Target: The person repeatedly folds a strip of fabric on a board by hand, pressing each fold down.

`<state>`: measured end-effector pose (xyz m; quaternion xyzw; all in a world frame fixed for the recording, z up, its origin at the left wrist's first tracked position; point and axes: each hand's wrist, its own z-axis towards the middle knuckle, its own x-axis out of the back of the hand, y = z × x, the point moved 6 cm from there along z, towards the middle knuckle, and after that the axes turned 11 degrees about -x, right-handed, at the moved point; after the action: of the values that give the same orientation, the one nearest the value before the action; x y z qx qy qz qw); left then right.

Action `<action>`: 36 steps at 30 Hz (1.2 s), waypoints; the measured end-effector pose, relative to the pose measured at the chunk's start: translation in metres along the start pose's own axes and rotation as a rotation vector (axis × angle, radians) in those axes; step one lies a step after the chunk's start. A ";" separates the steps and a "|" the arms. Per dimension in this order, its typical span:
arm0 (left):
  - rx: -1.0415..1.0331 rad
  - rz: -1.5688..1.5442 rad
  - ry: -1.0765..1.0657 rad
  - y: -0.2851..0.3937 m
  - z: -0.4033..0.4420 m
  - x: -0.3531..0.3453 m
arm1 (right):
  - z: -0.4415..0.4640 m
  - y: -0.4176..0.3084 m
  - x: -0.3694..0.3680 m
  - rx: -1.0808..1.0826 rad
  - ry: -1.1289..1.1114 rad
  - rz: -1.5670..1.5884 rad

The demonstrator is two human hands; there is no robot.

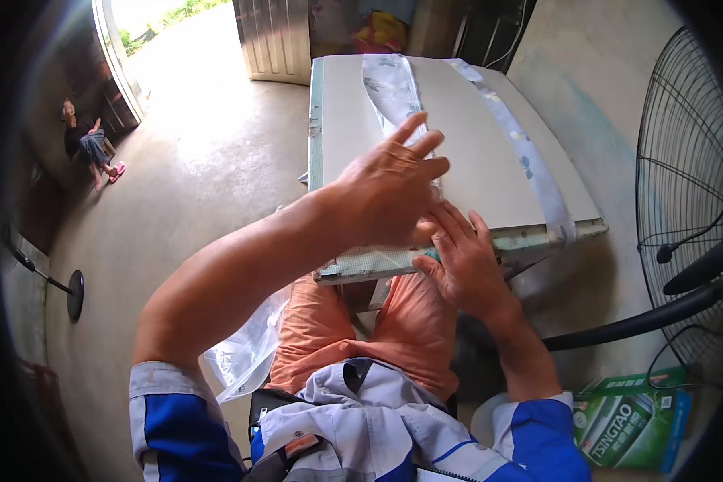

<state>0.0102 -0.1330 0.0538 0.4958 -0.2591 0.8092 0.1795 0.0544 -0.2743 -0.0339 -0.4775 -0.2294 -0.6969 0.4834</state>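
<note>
In front of me lies a wide board (490, 153) with a pale smooth top and a worn, mesh-covered front edge. A patterned fabric strip (391, 84) runs lengthwise over it and passes beneath my hands. Above the strip, close to the front edge, my left hand (390, 189) has its fingers spread. My right hand (466, 261) rests at the front edge, fingers stretched over the top and thumb lower down. The strip's near end is hidden by both hands. Another patterned fabric strip (522, 149) crosses the board's right side and folds over the front edge.
A large black fan (687, 201) stands at the right, above a green Tsingtao carton (631, 426). Clear plastic sheeting (245, 345) hangs beside my left leg. At the far left a person (88, 145) sits by the open doorway. A round black base (75, 296) stands at left.
</note>
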 end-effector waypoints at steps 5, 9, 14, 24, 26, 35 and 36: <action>0.150 -0.072 -0.039 0.000 -0.041 -0.008 | -0.001 0.000 0.000 -0.024 -0.023 -0.024; 0.197 -0.117 0.066 -0.001 -0.063 -0.024 | 0.000 0.001 -0.002 -0.024 -0.035 -0.051; 0.277 -0.117 0.054 0.003 -0.073 -0.028 | 0.002 0.000 0.000 -0.037 -0.060 -0.060; 0.364 -0.180 0.066 0.018 -0.082 -0.038 | 0.003 0.000 0.003 -0.026 -0.103 -0.037; 0.391 -0.149 0.079 0.027 -0.080 -0.039 | 0.003 -0.001 0.005 -0.035 -0.106 -0.025; 0.432 -0.016 0.144 0.040 -0.076 -0.043 | 0.001 0.001 0.002 -0.036 -0.074 -0.031; 0.427 -0.014 0.157 0.041 -0.076 -0.043 | 0.001 0.001 0.002 -0.038 -0.079 -0.027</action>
<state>-0.0470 -0.1223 -0.0233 0.4599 -0.0639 0.8805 0.0956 0.0558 -0.2747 -0.0316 -0.5108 -0.2415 -0.6881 0.4552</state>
